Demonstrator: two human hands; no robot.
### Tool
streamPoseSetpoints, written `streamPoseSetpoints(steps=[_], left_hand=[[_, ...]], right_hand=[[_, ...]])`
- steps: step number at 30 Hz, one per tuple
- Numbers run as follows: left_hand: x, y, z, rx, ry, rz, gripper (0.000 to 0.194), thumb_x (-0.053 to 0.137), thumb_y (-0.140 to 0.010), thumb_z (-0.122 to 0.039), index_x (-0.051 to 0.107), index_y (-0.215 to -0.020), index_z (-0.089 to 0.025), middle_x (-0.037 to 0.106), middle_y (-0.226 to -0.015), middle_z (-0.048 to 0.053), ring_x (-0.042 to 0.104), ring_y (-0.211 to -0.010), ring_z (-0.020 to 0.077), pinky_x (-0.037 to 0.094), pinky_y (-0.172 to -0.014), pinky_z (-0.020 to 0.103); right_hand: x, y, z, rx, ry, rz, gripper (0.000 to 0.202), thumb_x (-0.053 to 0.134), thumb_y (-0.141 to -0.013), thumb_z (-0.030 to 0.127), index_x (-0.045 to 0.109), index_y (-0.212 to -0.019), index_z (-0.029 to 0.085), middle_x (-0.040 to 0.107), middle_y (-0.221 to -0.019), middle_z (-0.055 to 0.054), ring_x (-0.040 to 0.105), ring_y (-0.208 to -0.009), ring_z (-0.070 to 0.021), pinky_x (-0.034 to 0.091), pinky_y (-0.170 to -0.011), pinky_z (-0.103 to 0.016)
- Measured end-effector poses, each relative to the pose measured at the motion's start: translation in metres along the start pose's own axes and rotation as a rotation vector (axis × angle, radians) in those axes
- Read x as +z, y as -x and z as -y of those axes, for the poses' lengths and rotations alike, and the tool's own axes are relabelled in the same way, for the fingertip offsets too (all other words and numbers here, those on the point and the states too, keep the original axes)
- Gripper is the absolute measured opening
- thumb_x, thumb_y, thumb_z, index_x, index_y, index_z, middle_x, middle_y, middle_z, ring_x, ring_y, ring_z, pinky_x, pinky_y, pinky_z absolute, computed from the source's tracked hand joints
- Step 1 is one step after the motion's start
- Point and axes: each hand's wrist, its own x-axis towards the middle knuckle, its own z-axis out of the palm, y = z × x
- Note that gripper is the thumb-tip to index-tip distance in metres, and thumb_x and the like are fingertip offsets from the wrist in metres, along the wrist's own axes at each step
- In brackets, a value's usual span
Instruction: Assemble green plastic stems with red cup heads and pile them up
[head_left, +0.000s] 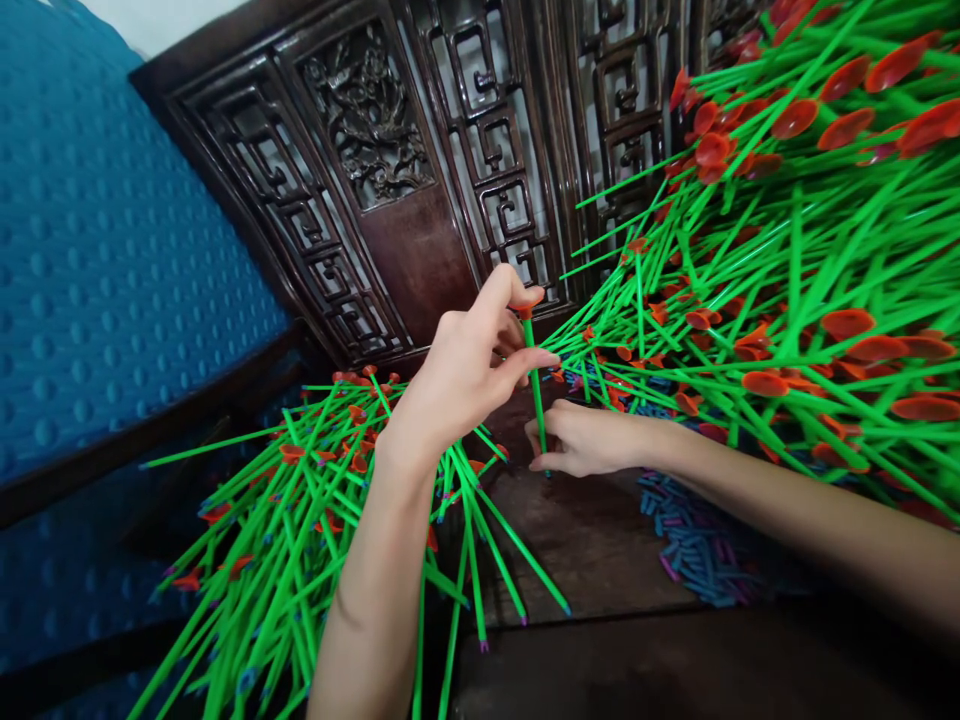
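A green toy arrow (pixel 537 405) with a red suction cup stands nearly upright over the dark wood surface (pixel 585 560). My left hand (pixel 457 375) is closed on its upper part, index finger on top of the cup and thumb against the shaft. Lower down, my right hand (pixel 589 437) pinches around the arrow's bottom end, where a small dark tip shows. Some fingers of both hands are hidden. Beside my right forearm lies a heap of short blue and purple plastic pieces (pixel 694 545).
Many similar arrows form a large pile (pixel 832 240) on the right, cups mixed among shafts. Another pile (pixel 277 550) spreads at the left, some tipped in blue or purple. Behind stands a carved dark wooden panel (pixel 420 250). Blue dimpled material (pixel 112 250) covers the far left.
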Motion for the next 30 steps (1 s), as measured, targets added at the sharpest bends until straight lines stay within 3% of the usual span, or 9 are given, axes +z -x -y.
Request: streamPoseSetpoints(steps=[12,20,30], left_hand=[[-0.001,0.000,0.002,-0.056,0.010,0.034,0.033,0.072,-0.085,-0.026,0.049,-0.109,-0.024,0.067,-0.078,-0.002,0.068,-0.060,0.0150,0.057,-0.059,0.026],[-0.001,0.000,-0.003,-0.049,-0.008,0.040,0.032,0.071,-0.084,-0.025,0.051,-0.110,-0.024,0.071,-0.095,0.000,0.069,-0.064,0.0134,0.057,-0.058,0.024],[-0.005,0.001,-0.008,-0.052,-0.059,0.066,0.036,0.075,-0.080,-0.016,0.051,-0.106,-0.022,0.071,-0.106,0.000,0.067,-0.066,0.0098,0.058,-0.061,0.022]], right_hand=[[0.000,0.000,0.006,0.042,0.024,0.019,0.016,0.068,-0.087,0.022,0.061,-0.074,0.017,0.047,-0.064,0.002,0.049,-0.065,-0.0154,0.035,-0.063,-0.027],[0.006,0.000,-0.003,0.002,-0.023,0.003,0.019,0.065,-0.088,0.025,0.057,-0.073,0.018,0.047,-0.063,0.003,0.047,-0.062,-0.0146,0.036,-0.064,-0.028],[0.004,0.000,0.002,-0.031,-0.016,0.025,0.020,0.062,-0.088,0.020,0.051,-0.071,0.020,0.046,-0.062,0.003,0.046,-0.061,-0.0139,0.033,-0.063,-0.027]])
